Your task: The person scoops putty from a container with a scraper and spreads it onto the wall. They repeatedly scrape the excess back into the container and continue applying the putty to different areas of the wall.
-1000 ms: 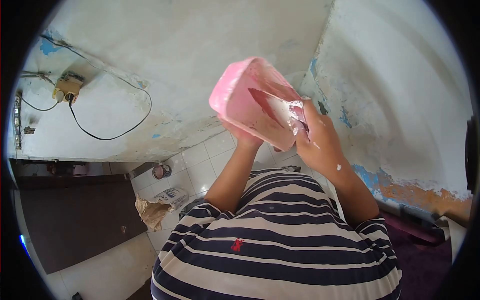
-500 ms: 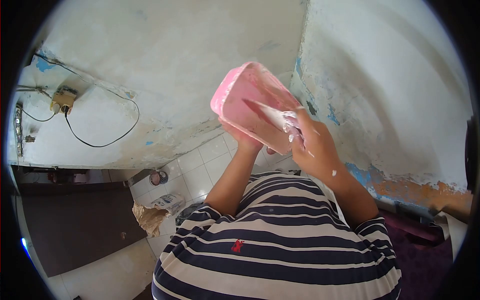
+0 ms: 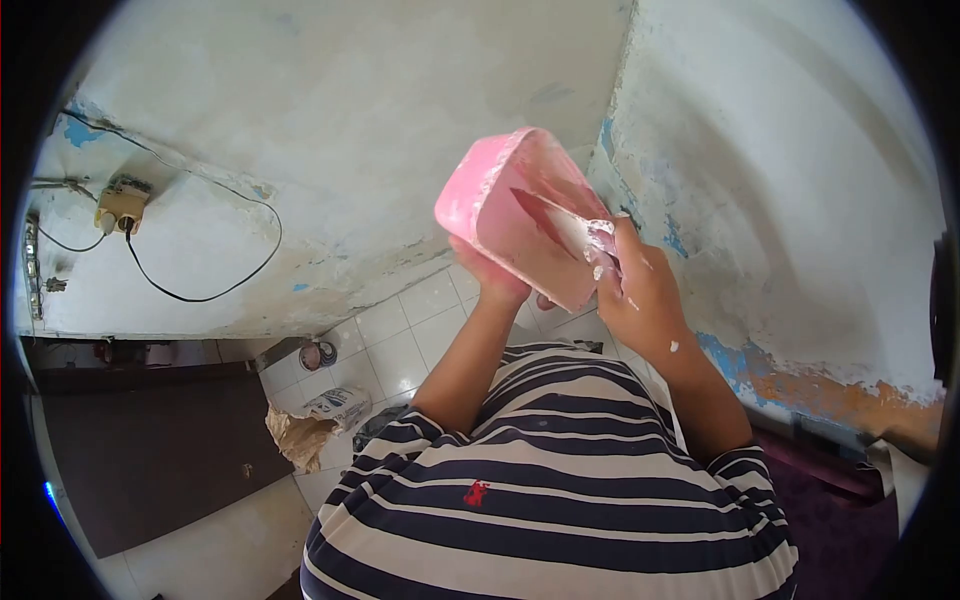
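Observation:
A pink tub (image 3: pixel 470 195) smeared with white paste is tilted on its side, its opening facing right and toward me. My left hand (image 3: pixel 495 272) grips it from below, most of the fingers hidden behind it. My right hand (image 3: pixel 640 290) is closed round the handle of a putty knife (image 3: pixel 560 222), whose blade reaches inside the tub. White paste covers the knife near the handle, and spots of it lie on my right hand and wrist.
Patchy walls with peeling blue paint (image 3: pixel 725 360) meet in a corner ahead. A socket (image 3: pixel 122 205) with a black cable hangs at left. Below are a dark panel (image 3: pixel 165 450), a torn paper bag (image 3: pixel 298 437) and a plastic bag (image 3: pixel 340 405) on white tiles.
The tub has shifted slightly to the right and turned a little more onto its side. My right hand and the knife have moved slightly right with it.

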Demonstrator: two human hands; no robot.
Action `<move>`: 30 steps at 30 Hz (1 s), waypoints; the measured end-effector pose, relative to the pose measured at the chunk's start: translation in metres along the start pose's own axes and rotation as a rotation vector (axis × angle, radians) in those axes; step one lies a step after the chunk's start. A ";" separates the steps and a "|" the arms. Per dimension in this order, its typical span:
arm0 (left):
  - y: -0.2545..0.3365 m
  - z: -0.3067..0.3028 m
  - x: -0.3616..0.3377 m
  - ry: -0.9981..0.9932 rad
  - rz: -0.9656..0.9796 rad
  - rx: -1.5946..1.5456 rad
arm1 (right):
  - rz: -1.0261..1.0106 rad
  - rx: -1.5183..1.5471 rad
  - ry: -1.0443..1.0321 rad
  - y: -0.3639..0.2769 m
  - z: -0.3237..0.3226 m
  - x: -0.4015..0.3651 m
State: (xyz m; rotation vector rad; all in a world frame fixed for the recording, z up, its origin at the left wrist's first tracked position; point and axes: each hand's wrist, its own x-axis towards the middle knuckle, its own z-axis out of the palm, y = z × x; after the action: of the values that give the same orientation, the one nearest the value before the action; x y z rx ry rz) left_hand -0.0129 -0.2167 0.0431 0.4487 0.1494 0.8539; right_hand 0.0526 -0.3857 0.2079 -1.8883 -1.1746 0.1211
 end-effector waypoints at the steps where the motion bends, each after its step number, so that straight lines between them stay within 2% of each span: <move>1: 0.004 -0.003 0.001 0.010 -0.007 0.005 | -0.029 0.013 0.038 -0.003 0.004 0.001; 2: 0.012 0.002 0.004 0.005 -0.009 0.005 | -0.063 0.023 0.082 -0.005 0.008 0.005; 4: 0.030 0.012 0.007 -0.175 0.055 0.194 | -0.042 0.003 0.071 -0.006 0.017 0.012; 6: 0.037 0.006 0.012 -0.144 0.032 0.187 | -0.014 -0.015 0.051 -0.011 0.027 0.014; 9: 0.051 0.000 0.027 -0.128 -0.004 0.110 | -0.083 0.030 0.133 -0.022 0.041 0.027; 11: 0.063 0.000 0.033 -0.135 -0.024 0.037 | 0.006 -0.057 0.037 -0.029 0.047 0.034; 13: 0.078 0.006 0.039 -0.131 0.109 0.279 | -0.044 -0.031 0.114 -0.032 0.061 0.034; 14: 0.083 0.002 0.046 -0.135 0.114 0.276 | -0.092 -0.002 0.190 -0.033 0.067 0.036; 16: 0.092 -0.013 0.053 -0.195 0.102 0.244 | -0.054 -0.021 0.162 -0.041 0.078 0.047; 18: 0.103 -0.016 0.055 -0.170 0.094 0.243 | -0.009 -0.039 0.138 -0.049 0.089 0.051; 20: 0.111 -0.022 0.063 -0.156 0.089 0.240 | -0.139 -0.017 0.204 -0.054 0.098 0.057; 21: 0.113 -0.030 0.066 -0.150 0.059 0.188 | -0.139 -0.019 0.205 -0.057 0.102 0.059; 23: 0.122 -0.034 0.068 -0.147 0.026 0.137 | -0.014 -0.043 0.073 -0.064 0.109 0.065; 25: 0.134 -0.027 0.067 -0.165 0.148 0.243 | -0.064 -0.037 0.144 -0.070 0.119 0.071; 26: 0.139 -0.030 0.069 -0.163 0.143 0.245 | -0.109 -0.029 0.204 -0.073 0.125 0.071; 29: 0.152 -0.042 0.068 -0.160 0.125 0.306 | 0.007 -0.034 0.114 -0.079 0.136 0.073; 30: 0.154 -0.048 0.069 -0.147 0.093 0.230 | 0.009 -0.034 0.115 -0.078 0.142 0.075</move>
State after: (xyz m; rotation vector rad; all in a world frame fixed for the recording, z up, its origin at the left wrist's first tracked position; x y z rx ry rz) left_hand -0.0892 -0.0616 0.0714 0.7367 0.0915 0.8953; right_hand -0.0293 -0.2272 0.2033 -1.9046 -1.0966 -0.0031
